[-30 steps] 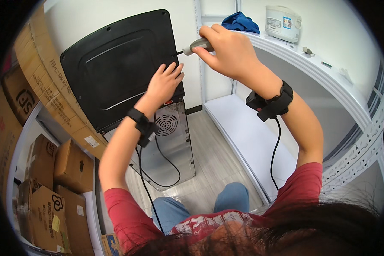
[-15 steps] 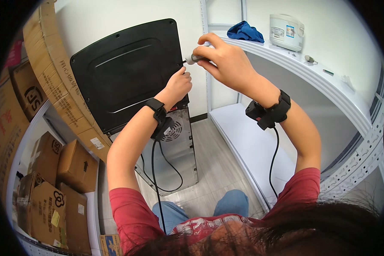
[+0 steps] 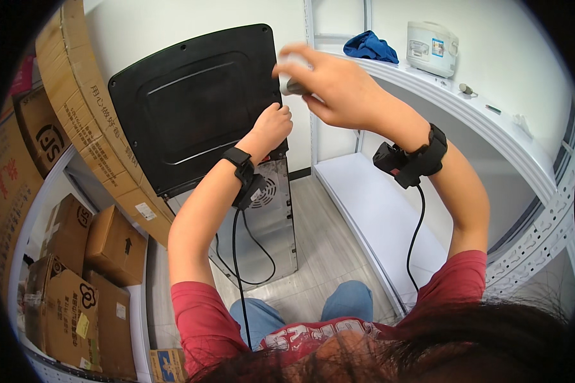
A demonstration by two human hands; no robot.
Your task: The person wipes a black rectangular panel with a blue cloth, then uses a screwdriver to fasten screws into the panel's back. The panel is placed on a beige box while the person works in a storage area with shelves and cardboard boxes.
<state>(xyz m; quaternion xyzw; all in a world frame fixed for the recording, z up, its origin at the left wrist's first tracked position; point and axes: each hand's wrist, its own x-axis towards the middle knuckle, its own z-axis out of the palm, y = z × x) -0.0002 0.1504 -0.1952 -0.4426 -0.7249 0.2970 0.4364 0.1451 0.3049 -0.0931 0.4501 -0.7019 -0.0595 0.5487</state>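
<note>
A tall appliance with a metal back and a round vent grille stands in front of me, topped by a black plastic panel with screw holes along its rim. At the panel's right edge, my left hand is closed, fingertips pinched together; what they hold, if anything, is hidden. Just above and to the right, my right hand grips the grey handle of a screwdriver. Its fingers are blurred by motion. The screwdriver's shaft cannot be made out now. Both wrists carry black strapped-on devices with cables.
Cardboard boxes fill a shelf at the left, and a long flat carton leans beside the appliance. On the right, a white shelf rack bears a blue cloth, a white rice cooker and small items.
My right hand's fingers have shifted around the screwdriver handle, and its index finger now blurs near the panel's edge. The left hand stays at that edge. The whole view has shifted slightly.
</note>
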